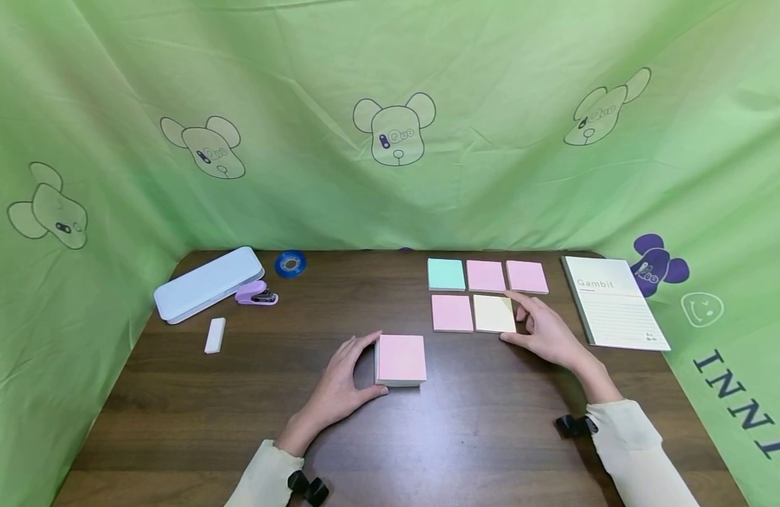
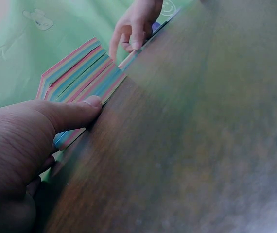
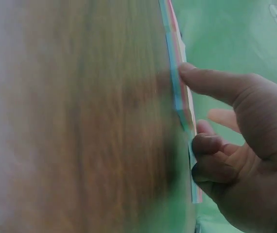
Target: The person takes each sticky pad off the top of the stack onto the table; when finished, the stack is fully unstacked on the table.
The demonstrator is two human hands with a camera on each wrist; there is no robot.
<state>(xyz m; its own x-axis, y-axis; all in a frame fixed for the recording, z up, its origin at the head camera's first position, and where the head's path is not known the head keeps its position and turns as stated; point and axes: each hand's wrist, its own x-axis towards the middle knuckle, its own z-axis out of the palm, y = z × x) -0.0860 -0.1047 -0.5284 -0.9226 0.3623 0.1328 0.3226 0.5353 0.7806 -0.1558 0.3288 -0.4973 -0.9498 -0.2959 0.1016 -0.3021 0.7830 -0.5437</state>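
My left hand (image 1: 339, 384) holds a thick stack of sticky notes (image 1: 400, 358) with a pink top, its thumb on the near side and index finger at the far left corner. Striped coloured layers of the stack (image 2: 82, 73) show in the left wrist view. The right hand (image 1: 547, 334) grips a pale yellow sticky note pad (image 1: 493, 314) by its right end, thumb at the near edge and index finger at the far edge. Left of that pad lies a pink pad (image 1: 452, 313). Behind them a teal pad (image 1: 446, 274) and two pink pads (image 1: 485, 276) form a row.
To the right lies a Gambit notepad (image 1: 614, 303). At the left are a pale blue case (image 1: 208, 284), a purple stapler (image 1: 255, 293), a white eraser (image 1: 215, 336) and a blue tape roll (image 1: 291, 264). A green curtain (image 1: 301, 190) surrounds the wooden table (image 1: 478, 429).
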